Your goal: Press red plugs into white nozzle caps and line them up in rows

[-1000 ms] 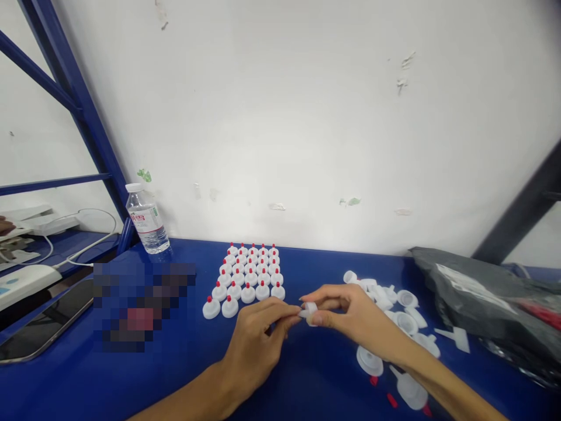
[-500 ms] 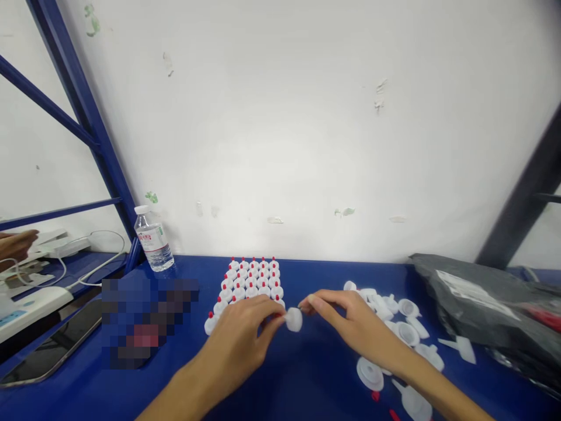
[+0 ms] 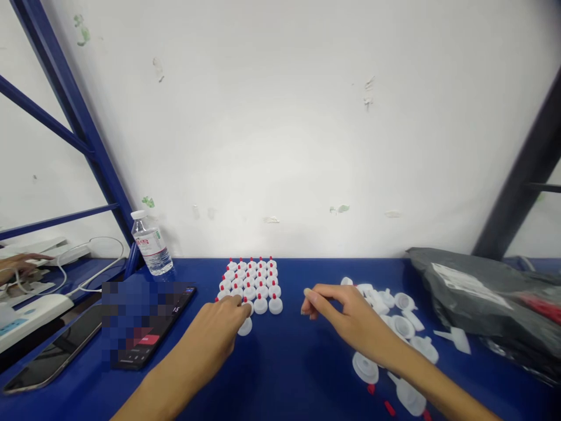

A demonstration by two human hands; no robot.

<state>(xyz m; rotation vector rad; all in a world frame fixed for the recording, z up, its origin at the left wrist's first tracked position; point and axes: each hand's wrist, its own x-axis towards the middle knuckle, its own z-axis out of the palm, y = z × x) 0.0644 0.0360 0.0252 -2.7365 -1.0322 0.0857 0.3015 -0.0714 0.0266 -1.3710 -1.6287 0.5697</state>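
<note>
Red-tipped white caps (image 3: pixel 262 292) stand in rows on the blue table (image 3: pixel 298 374), just beyond our left hand (image 3: pixel 219 324). We see a dark bag (image 3: pixel 475 316) well right of our right hand (image 3: pixel 354 316), whose thumb and forefinger press together. Loose white parts (image 3: pixel 403 327) lie around our right forearm (image 3: pixel 412 362). Our left fingers (image 3: pixel 242 307) pinch a single white cap (image 3: pixel 245 327). Small red pieces (image 3: pixel 390 408) lie on that forearm's near side.

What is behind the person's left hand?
Beyond the left hand, rows of white caps with red tips stand on the blue table; whatever the hand covers cannot be seen.
</note>
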